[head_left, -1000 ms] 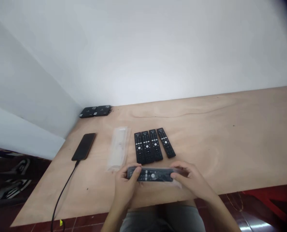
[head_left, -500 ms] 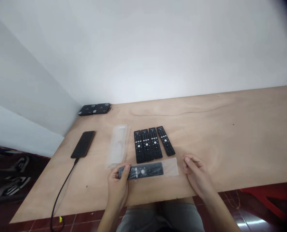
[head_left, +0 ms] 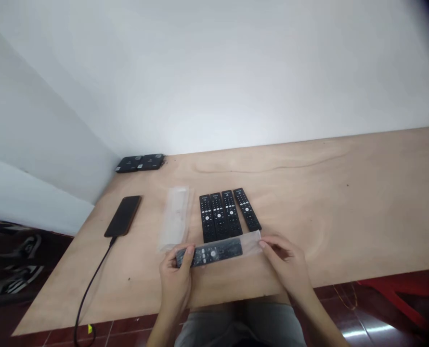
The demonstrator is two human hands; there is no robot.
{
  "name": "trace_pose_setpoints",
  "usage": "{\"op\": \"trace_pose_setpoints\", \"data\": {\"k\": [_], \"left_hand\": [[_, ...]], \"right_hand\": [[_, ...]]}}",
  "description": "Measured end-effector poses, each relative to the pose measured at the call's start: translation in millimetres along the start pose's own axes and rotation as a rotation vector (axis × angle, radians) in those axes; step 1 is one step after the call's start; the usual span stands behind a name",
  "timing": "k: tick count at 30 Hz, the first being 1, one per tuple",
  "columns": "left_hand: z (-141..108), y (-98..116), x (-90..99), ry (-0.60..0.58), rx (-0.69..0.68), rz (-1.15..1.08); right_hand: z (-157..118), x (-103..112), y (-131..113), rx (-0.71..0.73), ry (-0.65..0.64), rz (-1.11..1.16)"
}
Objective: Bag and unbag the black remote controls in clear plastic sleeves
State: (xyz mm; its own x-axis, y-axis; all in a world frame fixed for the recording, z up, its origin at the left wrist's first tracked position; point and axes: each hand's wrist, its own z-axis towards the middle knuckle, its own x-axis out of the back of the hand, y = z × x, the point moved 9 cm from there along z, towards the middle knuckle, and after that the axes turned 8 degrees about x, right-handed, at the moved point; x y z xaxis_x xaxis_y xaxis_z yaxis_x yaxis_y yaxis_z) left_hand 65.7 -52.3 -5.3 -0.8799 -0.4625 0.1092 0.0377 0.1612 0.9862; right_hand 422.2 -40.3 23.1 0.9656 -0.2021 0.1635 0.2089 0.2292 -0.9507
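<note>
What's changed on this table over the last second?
The right hand let go of the black remote, moved right, then returned to pinch the end of the clear plastic sleeve. The left hand kept holding the remote. The four remotes in a row and the phone stayed put.

Your left hand (head_left: 176, 279) low, near side, fingers curled, gripping firmly. Your right hand (head_left: 286, 262) off to right, pinching, right fingertips (head_left: 266, 244) pointing left toward left hand.
</note>
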Motion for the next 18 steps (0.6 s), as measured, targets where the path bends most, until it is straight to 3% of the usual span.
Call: {"op": "trace_pose_setpoints", "data": {"k": [6,10,13,18], "left_hand": [[-1.6,8.1,-2.2,-0.003,-0.003,0.056],[-2.4,11.3,-2.1,-0.001,-0.007,0.076],[-1.7,6.4,-0.7,-0.002,-0.003,0.065],[0.0,-2.8,-0.8,-0.015,0.008,0.028]], "right_hand": [[-5.9,0.4,12.2,-0.065,0.023,-0.008],[-3.7,-2.8,8.1,-0.032,-0.039,0.101],[-5.1,-6.9,6.5,-0.098,-0.119,0.223],[-3.2,-9.0,3.6,-0.080,-0.174,0.176]]}}
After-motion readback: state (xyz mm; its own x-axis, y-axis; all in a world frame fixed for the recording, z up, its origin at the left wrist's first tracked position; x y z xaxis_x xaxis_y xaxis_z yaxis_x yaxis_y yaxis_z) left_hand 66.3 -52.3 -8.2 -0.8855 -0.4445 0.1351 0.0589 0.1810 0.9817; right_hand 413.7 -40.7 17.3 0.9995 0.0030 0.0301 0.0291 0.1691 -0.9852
